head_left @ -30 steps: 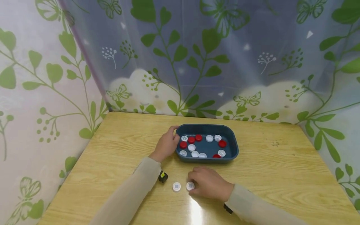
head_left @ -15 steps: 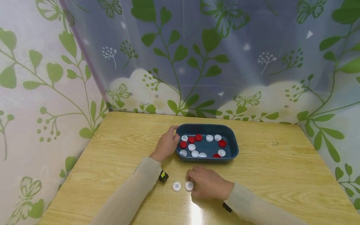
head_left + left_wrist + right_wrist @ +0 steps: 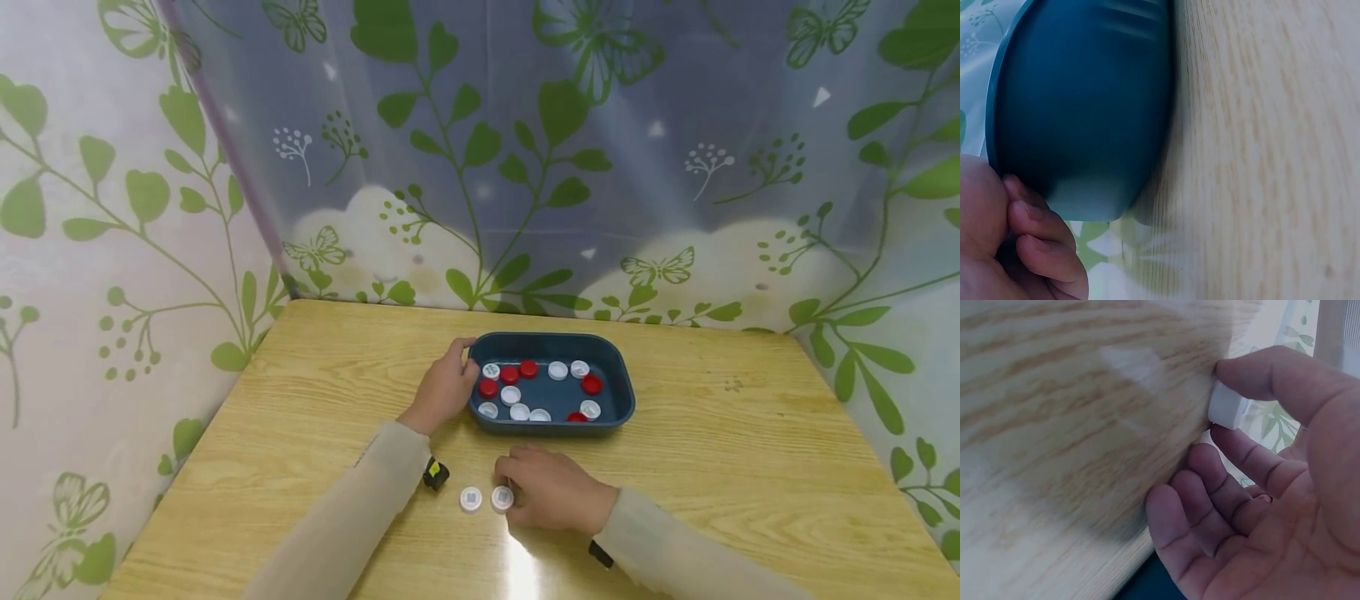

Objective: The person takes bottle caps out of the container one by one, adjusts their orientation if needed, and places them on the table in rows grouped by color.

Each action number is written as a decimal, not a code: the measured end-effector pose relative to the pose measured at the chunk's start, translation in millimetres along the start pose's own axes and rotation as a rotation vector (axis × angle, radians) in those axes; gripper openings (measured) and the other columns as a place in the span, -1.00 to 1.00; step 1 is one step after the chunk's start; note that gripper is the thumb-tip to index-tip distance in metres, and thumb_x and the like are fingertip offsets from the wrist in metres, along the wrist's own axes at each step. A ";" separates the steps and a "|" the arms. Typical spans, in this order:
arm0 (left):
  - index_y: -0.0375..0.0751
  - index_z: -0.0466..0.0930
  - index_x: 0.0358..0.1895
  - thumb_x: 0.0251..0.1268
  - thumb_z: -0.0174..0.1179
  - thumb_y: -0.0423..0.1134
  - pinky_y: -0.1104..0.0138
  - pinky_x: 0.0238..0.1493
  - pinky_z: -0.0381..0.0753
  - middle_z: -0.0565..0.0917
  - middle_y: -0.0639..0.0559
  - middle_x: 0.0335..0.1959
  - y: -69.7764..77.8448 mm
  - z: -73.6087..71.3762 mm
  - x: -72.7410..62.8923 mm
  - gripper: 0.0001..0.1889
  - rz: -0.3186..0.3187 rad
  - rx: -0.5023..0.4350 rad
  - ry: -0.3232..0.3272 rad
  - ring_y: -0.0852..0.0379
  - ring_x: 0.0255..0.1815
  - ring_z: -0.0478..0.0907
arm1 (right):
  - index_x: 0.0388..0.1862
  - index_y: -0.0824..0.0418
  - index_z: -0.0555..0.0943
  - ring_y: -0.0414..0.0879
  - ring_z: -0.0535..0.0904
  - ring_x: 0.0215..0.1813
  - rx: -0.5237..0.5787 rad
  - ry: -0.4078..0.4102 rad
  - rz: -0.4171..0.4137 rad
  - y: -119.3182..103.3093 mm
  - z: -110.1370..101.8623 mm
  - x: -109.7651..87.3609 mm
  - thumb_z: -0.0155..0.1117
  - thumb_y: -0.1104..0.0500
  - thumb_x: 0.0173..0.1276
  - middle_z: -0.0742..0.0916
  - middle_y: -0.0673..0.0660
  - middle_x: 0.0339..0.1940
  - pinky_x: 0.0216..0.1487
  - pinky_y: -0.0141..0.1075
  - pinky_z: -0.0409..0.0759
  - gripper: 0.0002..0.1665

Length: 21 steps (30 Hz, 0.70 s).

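Note:
A dark blue tray [image 3: 626, 392] holds red and white bottle caps. My left hand [image 3: 444, 385] grips the tray's left end, thumb at the rim; in the left wrist view its curled fingers [image 3: 1047, 250] lie against the outer wall. In front of the tray, my right hand [image 3: 558, 490] pinches a white bottle cap [image 3: 502, 499] between thumb and index finger at the tabletop. The right wrist view shows this cap [image 3: 1225, 406] edge-on, the other fingers bent beside it. A second white cap [image 3: 470, 499] lies just left of it, a small gap between them.
The wood-grain table [image 3: 750, 450] reaches back to a patterned curtain [image 3: 637, 167]. More curtain [image 3: 135, 275] hangs along the left side. Inside the tray, red caps [image 3: 509, 375] lie mostly left, with white ones [image 3: 557, 371] spread about.
My right hand has slid the pinched cap slightly left, closer to the other white cap. The left hand and the tray stay in place.

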State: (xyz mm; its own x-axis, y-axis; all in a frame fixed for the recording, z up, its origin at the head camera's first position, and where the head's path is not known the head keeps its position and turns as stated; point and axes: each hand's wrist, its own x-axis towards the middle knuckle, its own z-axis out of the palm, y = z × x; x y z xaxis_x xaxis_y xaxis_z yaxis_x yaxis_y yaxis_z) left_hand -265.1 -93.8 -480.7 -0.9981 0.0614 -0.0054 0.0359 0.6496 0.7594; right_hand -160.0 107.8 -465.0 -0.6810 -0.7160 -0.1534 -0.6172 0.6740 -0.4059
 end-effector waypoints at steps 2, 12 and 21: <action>-0.11 0.29 0.54 0.63 -0.05 -0.19 0.29 -0.49 0.38 0.40 0.03 -0.59 0.2 -0.1 -0.4 -0.50 0.007 -0.002 0.001 0.11 -0.58 0.40 | -0.16 -0.02 0.63 -0.22 0.41 -0.24 -0.001 0.001 0.002 -0.2 0.9 -0.2 0.54 0.12 0.16 0.53 -0.15 -0.32 -0.20 -0.31 0.49 -0.70; -0.12 0.27 0.54 0.64 -0.06 -0.18 0.27 -0.42 0.40 0.40 0.02 -0.55 -0.5 -0.2 -1.8 -0.50 0.010 -0.012 -0.002 0.09 -0.53 0.42 | -0.15 0.03 0.67 -0.26 0.44 -0.34 -0.017 0.007 0.020 0.3 -9.2 -9.7 0.51 0.04 0.19 0.56 -0.16 -0.36 -0.28 -0.31 0.51 -0.72; -0.12 0.27 0.55 0.64 -0.06 -0.19 0.28 -0.44 0.40 0.41 0.02 -0.56 1.7 0.1 -2.2 -0.50 0.013 -0.010 -0.001 0.09 -0.54 0.42 | -0.22 0.00 0.69 -0.19 0.56 -0.36 0.299 0.085 0.064 27.2 -85.4 -22.1 0.32 0.04 0.48 0.70 -0.08 -0.37 -0.26 -0.25 0.57 -0.91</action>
State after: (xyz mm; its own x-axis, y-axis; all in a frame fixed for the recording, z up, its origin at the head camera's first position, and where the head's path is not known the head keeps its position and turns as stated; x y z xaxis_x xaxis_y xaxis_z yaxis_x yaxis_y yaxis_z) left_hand -262.9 -92.8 -479.5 -0.9975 0.0702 0.0041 0.0483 0.6408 0.7662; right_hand -195.5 157.5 -395.7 -0.7527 -0.6479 -0.1167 -0.4375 0.6248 -0.6467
